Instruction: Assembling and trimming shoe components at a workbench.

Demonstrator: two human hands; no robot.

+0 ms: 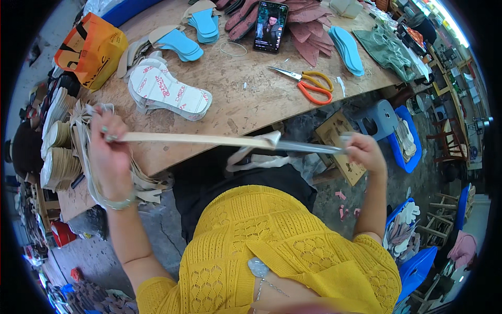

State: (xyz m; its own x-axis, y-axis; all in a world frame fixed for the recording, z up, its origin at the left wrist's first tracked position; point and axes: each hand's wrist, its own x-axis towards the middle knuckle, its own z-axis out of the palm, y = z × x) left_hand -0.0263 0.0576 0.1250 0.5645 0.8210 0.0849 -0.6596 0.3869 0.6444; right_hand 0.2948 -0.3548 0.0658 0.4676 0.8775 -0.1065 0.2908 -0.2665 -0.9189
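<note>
A long cream strip (198, 138) is stretched level across my front, above the near edge of the worktable. My left hand (111, 144) is closed on its left end, beside a bundle of loose pale strips (83, 128) hanging over the table. Near the middle the cream band has a curled, folded bit, and a shiny greyish band (311, 146) runs on from there to my right hand (366, 152). The right fingers are pinched on that end, slightly smeared by motion. Below hangs a loose whitish strip (261, 161) near my lap.
On the wooden table (230, 99) lie white insole-shaped pieces (167, 91), blue insoles (346, 49), scissors (308, 83), a phone (270, 26) and dark red pieces (308, 31). An orange bag (94, 52) stands far left. To the right are a grey-blue stool (379, 120) and blue bins (413, 149).
</note>
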